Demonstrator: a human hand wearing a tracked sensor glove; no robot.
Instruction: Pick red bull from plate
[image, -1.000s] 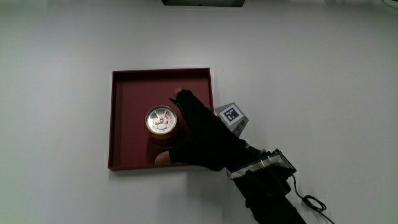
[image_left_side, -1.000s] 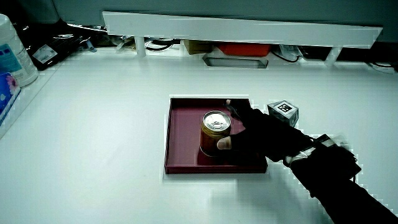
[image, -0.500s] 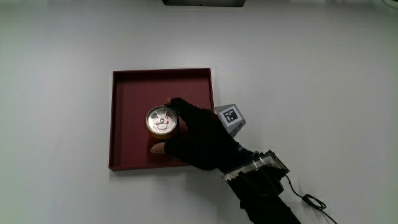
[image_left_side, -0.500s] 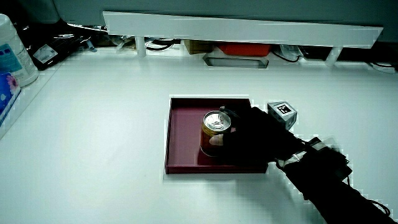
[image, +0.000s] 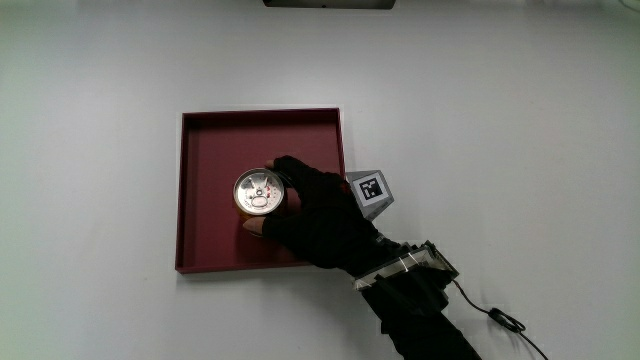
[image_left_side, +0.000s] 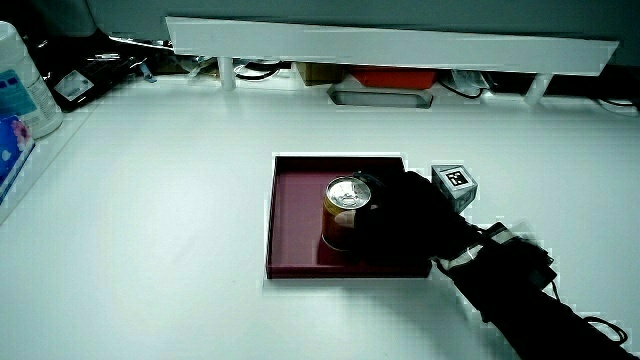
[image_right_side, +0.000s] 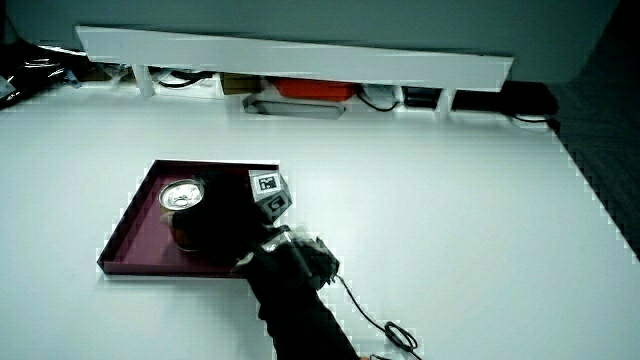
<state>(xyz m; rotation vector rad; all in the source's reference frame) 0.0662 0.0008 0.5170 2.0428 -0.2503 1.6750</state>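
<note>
A white tabletop is filling the main view, and in both side views it is running up to a low white partition at its edge farthest from the person. A square dark red tray with a low raised rim is lying flat near the middle of the tabletop; this is the plate of the task, and in the main view its bare floor is showing mostly along the edges farther from the person.

The forearm in a black sleeve is reaching in from the tabletop's near edge, crossing the tray's near corner. The hand is resting over the tray, pressed up against the side of the can. The small patterned cube on its back is sitting just outside the tray's rim in the main view, and it is showing in both side views too.

The Red Bull can is standing upright on the tray, roughly at its middle, with its silver lid and pull tab facing up. In a side view the can's body is looking dark gold. The fingers are wrapping around the can's side, one curling around the part farther from the person and the thumb tip showing at the nearer part, so the hand is gripping the can. The can's base is appearing to be sitting on the tray floor.

A thin black cable is trailing from the wrist across the tabletop near its near edge.
</note>
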